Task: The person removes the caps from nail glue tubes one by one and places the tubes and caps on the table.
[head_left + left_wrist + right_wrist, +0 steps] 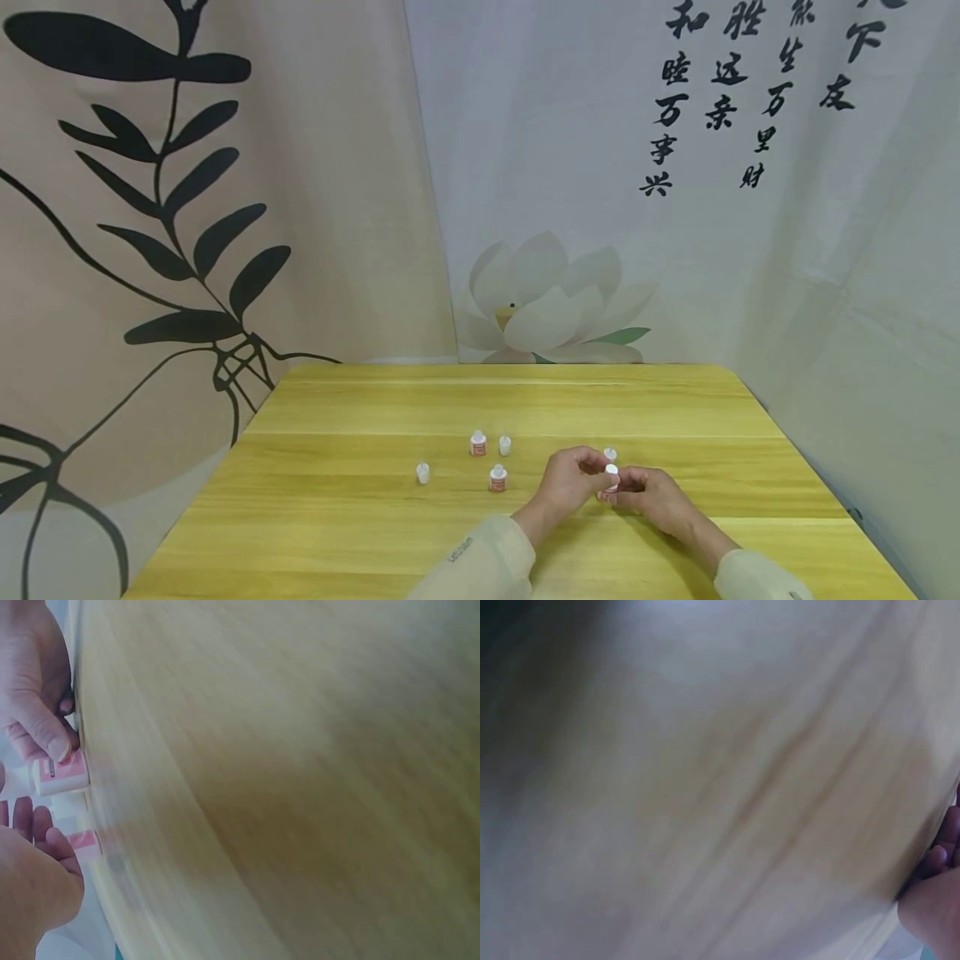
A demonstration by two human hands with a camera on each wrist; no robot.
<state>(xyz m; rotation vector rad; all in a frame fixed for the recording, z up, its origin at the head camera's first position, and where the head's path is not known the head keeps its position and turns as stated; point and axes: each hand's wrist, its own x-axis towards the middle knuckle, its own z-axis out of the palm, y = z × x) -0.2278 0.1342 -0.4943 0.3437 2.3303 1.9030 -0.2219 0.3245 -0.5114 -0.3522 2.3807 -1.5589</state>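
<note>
In the head view, my right hand (660, 500) holds a small white bottle (612, 472) with a pink label. The left wrist view shows the right thumb pressed on the label of this bottle (64, 774), which lies sideways in that view. My left hand (570, 483) has its thumb and fingertips around the bottle's white top, partly covering it. Just beyond the hands stands a small white piece (610, 454), like a cap. In the right wrist view only part of the right hand (934, 900) shows, at the right edge.
Left of the hands stand two more small labelled bottles, one farther back (478, 444) and one nearer (498, 479). A white cap-like piece (505, 446) is beside the far one; another similar piece (423, 473) stands farther left. The wooden table (337, 533) meets curtains behind.
</note>
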